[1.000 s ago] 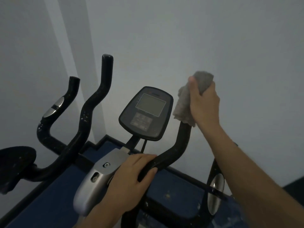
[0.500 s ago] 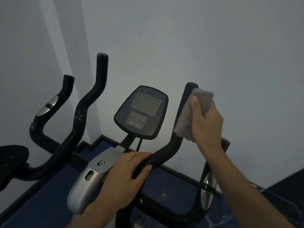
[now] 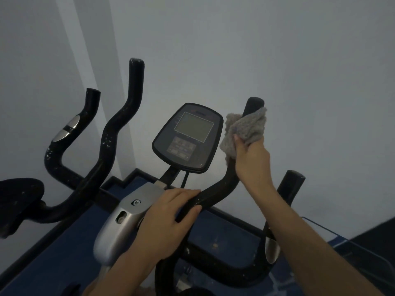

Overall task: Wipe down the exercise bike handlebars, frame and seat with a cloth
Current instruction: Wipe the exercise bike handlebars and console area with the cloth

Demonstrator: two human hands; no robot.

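Observation:
A black exercise bike fills the view, with a dark console (image 3: 188,137) on a silver stem cover (image 3: 121,223). My right hand (image 3: 252,161) grips a grey cloth (image 3: 243,129) wrapped round the upright right handlebar (image 3: 253,104), just below its tip. Lower down, my left hand (image 3: 168,218) holds the same bar's curved lower part (image 3: 215,193). On the left rise two more black handlebar prongs (image 3: 119,129), speckled with white marks. The outer left prong (image 3: 70,127) and the outer right prong (image 3: 271,251) each carry a silver sensor pad.
A black rounded part (image 3: 19,201) sits at the far left edge. A pale wall (image 3: 277,60) stands close behind the bike, with a corner at the left. Blue floor (image 3: 64,253) with a dark skirting lies below.
My right hand slid the cloth down the right handlebar from its tip, exposing the tip. The left hand kept its hold. The view shifted a little.

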